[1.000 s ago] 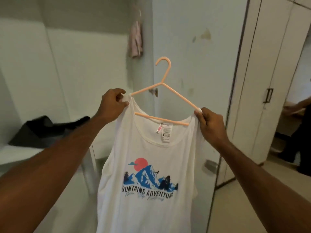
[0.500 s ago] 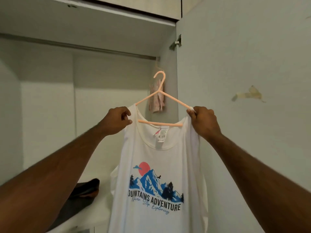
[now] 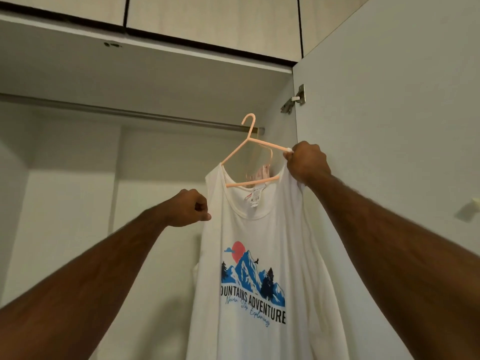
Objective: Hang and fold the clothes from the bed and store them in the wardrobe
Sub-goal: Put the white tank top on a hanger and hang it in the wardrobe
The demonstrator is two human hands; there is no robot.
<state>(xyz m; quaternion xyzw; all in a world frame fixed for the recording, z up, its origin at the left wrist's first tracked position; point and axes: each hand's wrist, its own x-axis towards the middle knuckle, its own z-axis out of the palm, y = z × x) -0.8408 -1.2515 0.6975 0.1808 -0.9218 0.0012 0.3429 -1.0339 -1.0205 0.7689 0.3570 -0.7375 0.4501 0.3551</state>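
A white tank top [image 3: 259, 255] with a blue mountain print hangs on a peach plastic hanger [image 3: 249, 141], held up inside the open wardrobe. My right hand [image 3: 306, 162] grips the hanger's right end together with the top's strap. My left hand [image 3: 189, 209] is lower, fingers closed, pinching the top's left armhole edge. The hanger's hook is at the height of the metal rail [image 3: 130, 114], near the rail's right end; I cannot tell whether it rests on the rail.
A second hanger with a pink garment [image 3: 262, 175] hangs behind the top at the rail's right end. The wardrobe door [image 3: 389, 126] stands open on the right with its hinge [image 3: 294, 100]. Upper cabinet doors [image 3: 207, 19] are above.
Both hands raised the hanger and top from chest height up to the rail. My left hand left the hanger's left end and dropped to the armhole edge. The view tilted upward.
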